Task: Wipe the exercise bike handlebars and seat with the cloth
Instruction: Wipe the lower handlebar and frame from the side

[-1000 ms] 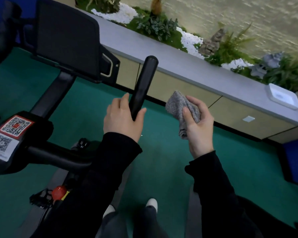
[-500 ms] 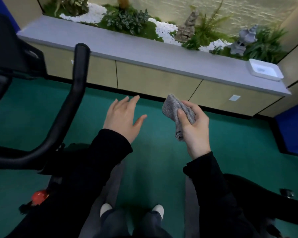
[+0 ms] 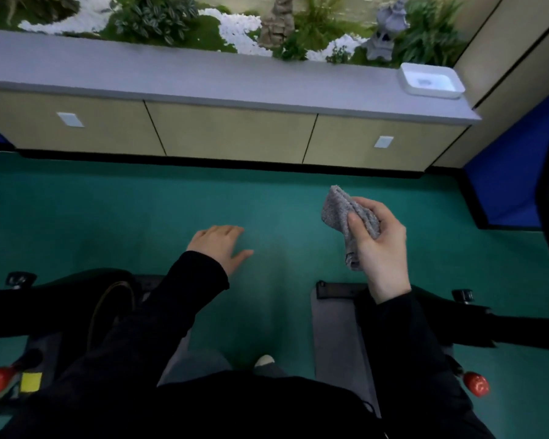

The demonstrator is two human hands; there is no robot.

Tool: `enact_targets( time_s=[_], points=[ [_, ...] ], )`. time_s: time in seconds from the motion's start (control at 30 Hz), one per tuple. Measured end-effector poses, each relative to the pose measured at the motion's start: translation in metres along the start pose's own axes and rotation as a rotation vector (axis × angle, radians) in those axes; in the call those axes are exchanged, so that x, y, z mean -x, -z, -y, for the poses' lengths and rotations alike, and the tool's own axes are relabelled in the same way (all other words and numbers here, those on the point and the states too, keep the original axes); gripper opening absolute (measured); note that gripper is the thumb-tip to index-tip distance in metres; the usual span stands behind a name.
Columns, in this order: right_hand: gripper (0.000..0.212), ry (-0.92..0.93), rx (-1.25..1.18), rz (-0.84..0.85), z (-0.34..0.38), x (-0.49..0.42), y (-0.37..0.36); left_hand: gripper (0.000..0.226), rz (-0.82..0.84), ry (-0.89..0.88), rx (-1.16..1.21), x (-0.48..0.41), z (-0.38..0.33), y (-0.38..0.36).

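Right hand (image 3: 381, 248) grips the bunched grey cloth (image 3: 338, 206) in curled fingers, raised over the green floor (image 3: 108, 217), probably wipe-ready; left hand (image 3: 219, 245) hangs loose and empty; handlebars and seat not clearly visible.

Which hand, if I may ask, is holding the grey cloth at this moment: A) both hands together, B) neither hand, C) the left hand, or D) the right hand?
D: the right hand grips the bunched grey cloth, while the left hand is open and holds nothing.
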State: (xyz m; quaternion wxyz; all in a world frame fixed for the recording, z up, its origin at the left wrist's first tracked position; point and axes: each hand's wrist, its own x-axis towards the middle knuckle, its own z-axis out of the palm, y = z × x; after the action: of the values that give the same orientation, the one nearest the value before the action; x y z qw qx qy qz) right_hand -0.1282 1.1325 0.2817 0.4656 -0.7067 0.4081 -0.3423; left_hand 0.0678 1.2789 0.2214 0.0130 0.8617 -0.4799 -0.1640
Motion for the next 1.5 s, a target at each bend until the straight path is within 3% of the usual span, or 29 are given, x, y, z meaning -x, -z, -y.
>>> enact_targets(
  time_s=[0.4, 0.73, 0.93, 1.27, 1.5],
  points=[
    [0.02, -0.071, 0.006, 0.072, -0.027, -0.057, -0.005, 0.068, 0.097, 0.145, -0.008, -0.064, 0.009, -0.036],
    [0.022, -0.078, 0.032, 0.186, -0.013, -0.189, -0.093, 0.084, 0.132, 0.222, 0.093, -0.182, 0.054, -0.02],
    [0.025, -0.024, 0.036, 0.247, 0.001, -0.262, -0.146, 0.08, 0.021, 0.25, 0.211, -0.238, 0.091, 0.012],
    [0.021, 0.06, 0.101, 0.581, 0.011, -0.355, -0.237, 0.066, -0.187, 0.55, 0.48, -0.267, 0.146, 0.035],
    [0.021, 0.123, 0.113, 0.78, 0.002, -0.45, -0.282, 0.059, -0.231, 0.824, 0.48, -0.309, 0.16, 0.045]
  ],
)
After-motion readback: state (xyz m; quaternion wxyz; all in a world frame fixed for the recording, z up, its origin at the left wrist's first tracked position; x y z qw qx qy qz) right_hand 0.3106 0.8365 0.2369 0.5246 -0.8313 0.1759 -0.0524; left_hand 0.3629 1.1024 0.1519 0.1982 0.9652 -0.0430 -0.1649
